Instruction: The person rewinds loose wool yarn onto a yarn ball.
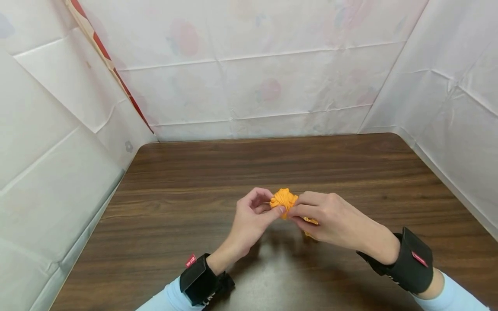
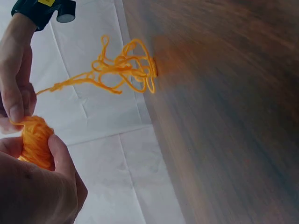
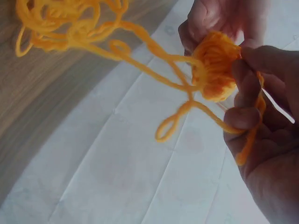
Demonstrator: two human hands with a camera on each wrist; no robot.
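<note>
Head view: both hands are meeting over the middle of the surface (image 1: 218, 160), working a small orange yarn ball (image 1: 284, 199). The left hand (image 1: 250, 220) is pinching the ball, thumb on the near side, fingers curled behind it. The right hand (image 1: 334, 220) is closing in from the other side, its fingertips touching the ball and pinching the strand. A bit of orange is showing under the right palm.

Left wrist view: the ball (image 2: 35, 142) is sitting clamped between the left thumb and fingers. The right-hand fingers (image 2: 14, 93) are gripping the strand just above it. A taut strand (image 2: 60, 85) is running out to a loose tangle (image 2: 128, 67) hanging beyond both hands, near the edge of the surface; I can't tell if it is touching it.

Right wrist view: the strand (image 3: 154, 74) is feeding into the ball (image 3: 216, 65) and also looping around the right fingers (image 3: 245, 116). A free loop (image 3: 170, 123) is dangling just below the ball. The tangle (image 3: 56, 23) is lying far from the hands.

Judgement on doing the wind well: keep the left pinch firm but rotate the ball a little each wrap so layers are crossing, not stacking. Keep the right hand close to the ball with light, steady tension. Clear that dangling loop first, or it's probably getting wound in as a knot. Draw slowly so the tangle isn't cinching.
</note>
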